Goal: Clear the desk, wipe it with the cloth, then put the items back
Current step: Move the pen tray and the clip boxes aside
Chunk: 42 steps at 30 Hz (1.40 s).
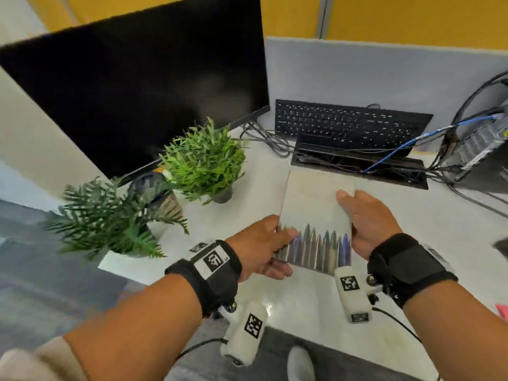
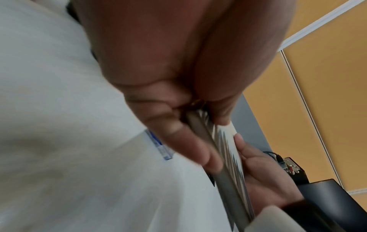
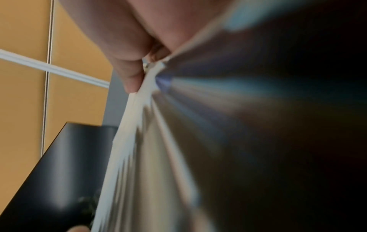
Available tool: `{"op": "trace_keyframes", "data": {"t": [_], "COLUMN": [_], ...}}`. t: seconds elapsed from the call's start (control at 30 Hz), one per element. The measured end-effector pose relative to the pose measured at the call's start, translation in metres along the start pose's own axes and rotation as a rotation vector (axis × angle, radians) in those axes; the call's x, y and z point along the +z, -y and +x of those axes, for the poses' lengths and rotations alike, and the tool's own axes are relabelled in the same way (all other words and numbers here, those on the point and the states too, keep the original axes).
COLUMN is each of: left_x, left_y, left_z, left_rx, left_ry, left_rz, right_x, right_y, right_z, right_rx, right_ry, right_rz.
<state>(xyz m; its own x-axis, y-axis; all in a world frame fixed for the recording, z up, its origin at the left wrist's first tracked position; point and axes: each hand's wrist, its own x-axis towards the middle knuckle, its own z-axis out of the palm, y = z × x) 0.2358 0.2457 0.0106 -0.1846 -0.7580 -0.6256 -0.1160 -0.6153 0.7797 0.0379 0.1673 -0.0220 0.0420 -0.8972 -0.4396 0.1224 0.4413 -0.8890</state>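
- The left hand (image 1: pixel 261 243) and right hand (image 1: pixel 365 218) each pinched an edge of the book (image 1: pixel 316 215), lower centre, above the worktop (image 1: pixel 412 243).
- It looked thin, perhaps glossy; it could slip or knock the plant (image 1: pixel 203 160) beside it.

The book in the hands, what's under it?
Both the left hand and right hand hold the book above the white desk. The desk directly beneath is covered, so anything there is unseen.
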Motion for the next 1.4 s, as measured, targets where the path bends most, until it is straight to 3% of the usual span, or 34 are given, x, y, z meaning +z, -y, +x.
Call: {"op": "trace_keyframes", "data": {"t": [0.1, 0.27, 0.37, 0.5, 0.67, 0.8, 0.97, 1.2, 1.3, 1.4], "left_x": [-0.031, -0.092, -0.126, -0.166, -0.196, -0.209, -0.211, -0.210, -0.211, -0.208], "left_y": [0.050, 0.133, 0.168, 0.199, 0.213, 0.218, 0.221, 0.221, 0.222, 0.213], "left_z": [-0.042, -0.088, -0.099, -0.095, -0.069, -0.047, -0.039, -0.034, -0.037, -0.051], "left_rx": [0.007, -0.059, -0.098, -0.095, -0.096, -0.122, -0.163, -0.180, -0.184, -0.186], "left_ry": [-0.070, -0.180, -0.235, -0.381, -0.499, -0.574, -0.647, -0.658, -0.701, -0.834], "left_rz": [-0.081, -0.269, -0.324, -0.319, -0.344, -0.356, -0.301, -0.279, -0.185, 0.212], "right_x": [0.051, 0.121, 0.156, 0.197, 0.218, 0.228, 0.240, 0.247, 0.244, 0.236], "right_y": [-0.027, -0.085, -0.111, -0.134, -0.172, -0.173, -0.159, -0.164, -0.161, -0.157], "right_z": [-0.031, -0.068, -0.076, -0.065, -0.009, 0.001, -0.029, -0.039, -0.041, -0.044], "right_rx": [-0.026, 0.063, 0.134, 0.164, 0.139, 0.134, 0.098, 0.022, 0.033, 0.045], "right_ry": [-0.062, -0.012, 0.048, 0.023, 0.034, 0.036, -0.039, 0.025, 0.041, 0.023], "right_rz": [-0.171, -0.149, -0.153, -0.241, -0.402, -0.472, -0.646, -0.851, -0.856, -0.819]}}
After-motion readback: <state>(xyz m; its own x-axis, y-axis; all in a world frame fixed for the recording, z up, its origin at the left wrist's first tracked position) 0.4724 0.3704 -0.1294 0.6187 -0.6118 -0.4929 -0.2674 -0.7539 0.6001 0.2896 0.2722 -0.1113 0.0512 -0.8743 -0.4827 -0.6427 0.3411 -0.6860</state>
